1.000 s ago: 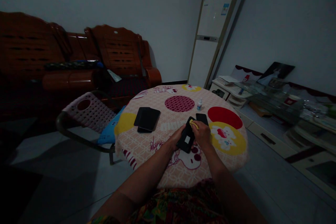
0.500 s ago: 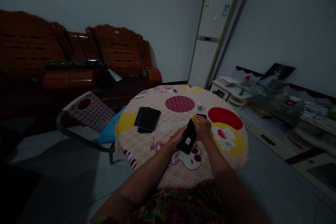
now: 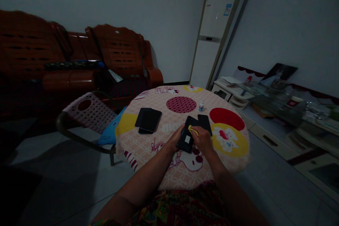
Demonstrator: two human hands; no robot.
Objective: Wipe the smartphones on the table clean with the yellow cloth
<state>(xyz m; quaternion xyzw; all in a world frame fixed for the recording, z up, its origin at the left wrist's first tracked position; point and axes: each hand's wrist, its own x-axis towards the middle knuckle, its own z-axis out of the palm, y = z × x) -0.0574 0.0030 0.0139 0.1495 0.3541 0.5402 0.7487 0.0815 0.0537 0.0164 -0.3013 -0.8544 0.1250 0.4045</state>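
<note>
my left hand [image 3: 177,139] holds the black phone [image 3: 186,135] over the tabletop [image 3: 159,127]; my right hand [image 3: 202,137] pinches what looks like a yellow cloth [image 3: 193,129] against it.

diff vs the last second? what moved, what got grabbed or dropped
The right hand slid the yellow cloth up to the phone's top edge, then back toward its middle, uncovering the second phone behind. The left hand kept its grip on the phone; nothing was let go. The stacked phones, bottle and table stayed put.
</note>
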